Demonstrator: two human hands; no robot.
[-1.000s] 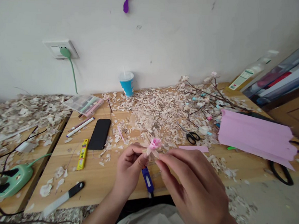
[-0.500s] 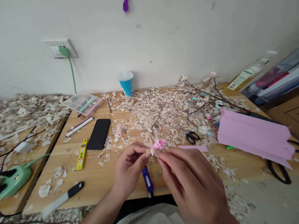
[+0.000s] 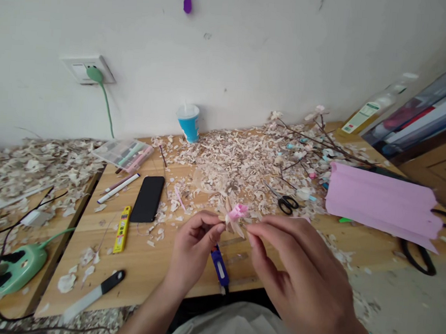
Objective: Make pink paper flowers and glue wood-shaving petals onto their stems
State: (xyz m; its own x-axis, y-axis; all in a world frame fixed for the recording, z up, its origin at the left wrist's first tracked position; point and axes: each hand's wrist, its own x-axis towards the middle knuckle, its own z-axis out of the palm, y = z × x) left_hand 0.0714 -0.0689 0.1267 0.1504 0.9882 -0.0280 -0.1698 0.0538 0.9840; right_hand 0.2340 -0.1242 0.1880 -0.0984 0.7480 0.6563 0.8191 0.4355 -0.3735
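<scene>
A small artificial flower (image 3: 238, 212) with a pink centre and pale, dried-looking petals stands above the table's front part. My left hand (image 3: 196, 244) pinches its base between thumb and forefinger. From the right, my right hand (image 3: 302, 266) has its thumb and forefinger pressed together on the edge of a pale petal (image 3: 236, 228) at the flower's side; the fingertips partly hide it. Below the flower lies a blue handheld tool (image 3: 220, 268) with a white label and a black cord.
Pale dry flakes (image 3: 231, 155) cover the table's back. Around my hands lie black-handled scissors (image 3: 287, 204), pink crepe paper (image 3: 383, 203), a phone (image 3: 148, 199), a yellow box (image 3: 122, 229) and a knife (image 3: 95, 295). Blossom branches (image 3: 320, 141) and a blue cup (image 3: 190, 124) stand behind.
My right hand has shifted a little to the right, its fingertips farther from the pink centre. The pale petals now show more spread out. My left hand keeps its hold.
</scene>
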